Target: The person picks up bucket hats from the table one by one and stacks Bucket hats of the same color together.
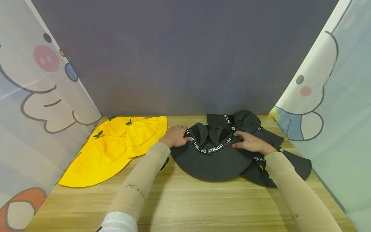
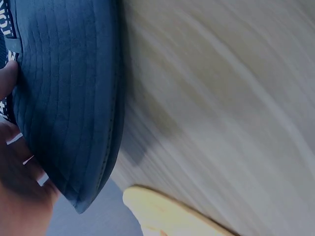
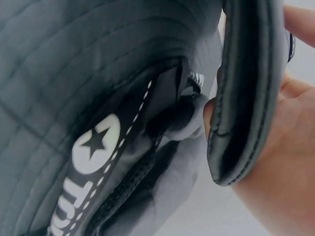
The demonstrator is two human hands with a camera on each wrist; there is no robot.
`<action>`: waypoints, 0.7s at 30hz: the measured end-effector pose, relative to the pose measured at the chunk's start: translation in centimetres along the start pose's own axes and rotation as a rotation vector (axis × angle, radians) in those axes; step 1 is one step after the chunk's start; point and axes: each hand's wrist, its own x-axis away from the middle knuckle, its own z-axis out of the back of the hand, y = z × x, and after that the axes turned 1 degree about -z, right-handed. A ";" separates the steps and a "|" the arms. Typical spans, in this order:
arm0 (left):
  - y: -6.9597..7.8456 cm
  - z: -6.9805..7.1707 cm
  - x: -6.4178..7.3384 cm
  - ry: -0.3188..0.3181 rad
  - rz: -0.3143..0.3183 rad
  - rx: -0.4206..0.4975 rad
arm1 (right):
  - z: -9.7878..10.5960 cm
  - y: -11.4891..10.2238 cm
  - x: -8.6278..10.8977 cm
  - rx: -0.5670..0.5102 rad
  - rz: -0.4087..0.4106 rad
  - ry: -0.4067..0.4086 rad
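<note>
1. The dark hat sat at the centre of the head view, its inside facing up, its white-lettered band curving across it and its wide brim towards the bottom of the view.
2. The left hand, just left of centre, gripped the hat's brim; at the left edge of the left wrist view, the thumb lay on the band side, with the fingers behind the brim.
3. The right hand, right of centre, pinched the opposite end of the brim between thumb and fingers, as the right of its wrist view showed.
4. Other dark hats overlapped at right of centre, partly hidden by the right arm.
5. Three yellow hats with green sprouts overlapped at left of centre.
6. Beneath everything, a wood-grain tabletop filled the bottom middle.
</note>
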 end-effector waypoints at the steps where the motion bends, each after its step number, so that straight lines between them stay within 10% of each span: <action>1: -0.2 0.1 0.2 0.001 -0.002 0.000 | 0.0 -0.1 -0.1 0.008 0.002 -0.001; 21: -3.1 2.0 5.7 -0.089 -0.022 0.082 | -1.6 -3.3 -1.6 0.110 0.034 -0.053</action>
